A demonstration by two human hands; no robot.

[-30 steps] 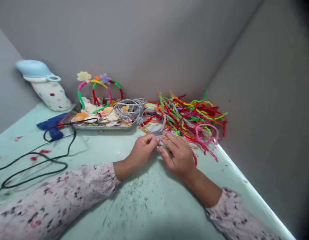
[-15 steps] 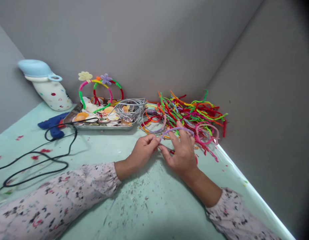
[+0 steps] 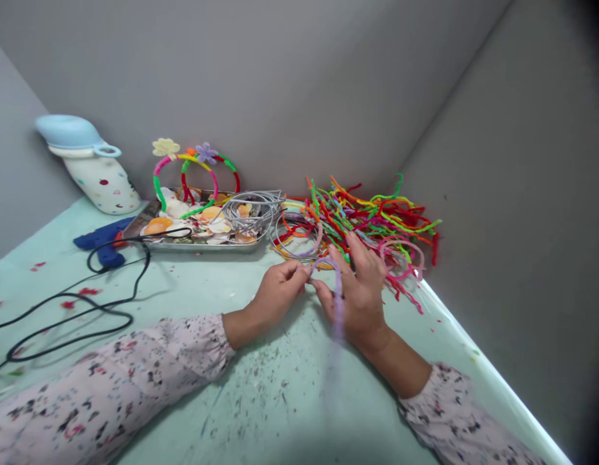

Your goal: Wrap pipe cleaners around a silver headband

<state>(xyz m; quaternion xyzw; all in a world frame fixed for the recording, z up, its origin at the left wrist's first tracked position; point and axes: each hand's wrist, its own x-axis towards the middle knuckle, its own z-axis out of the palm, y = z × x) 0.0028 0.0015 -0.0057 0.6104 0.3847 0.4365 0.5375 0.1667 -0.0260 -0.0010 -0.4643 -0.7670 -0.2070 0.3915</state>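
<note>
A light purple pipe cleaner (image 3: 337, 290) rises from my left hand (image 3: 280, 284), which is closed in a pinch on its end. It bends over and hangs down in front of my right hand (image 3: 358, 290), its lower part smeared by motion. A thin grey wire end shows at the left fingertips. My right hand's fingers are spread, with the thumb close to the left fingertips; whether it touches the wire I cannot tell. Just behind the hands lie a wire ring (image 3: 276, 242) partly wrapped in colour and a heap of bright pipe cleaners (image 3: 377, 216).
A metal tray (image 3: 203, 248) holds shell-like pieces, a coil of grey wire (image 3: 251, 210) and two colourful flower-topped hoops. To its left are a blue glue gun (image 3: 106, 242), its black cord (image 3: 135, 290) and a white bottle (image 3: 99, 181) with a blue lid. Grey walls bound the table (image 3: 261, 400).
The purple pipe cleaner has swung from lying across the right fingers to hanging down toward me. My right fingers have lifted and spread. My left hand stays in place.
</note>
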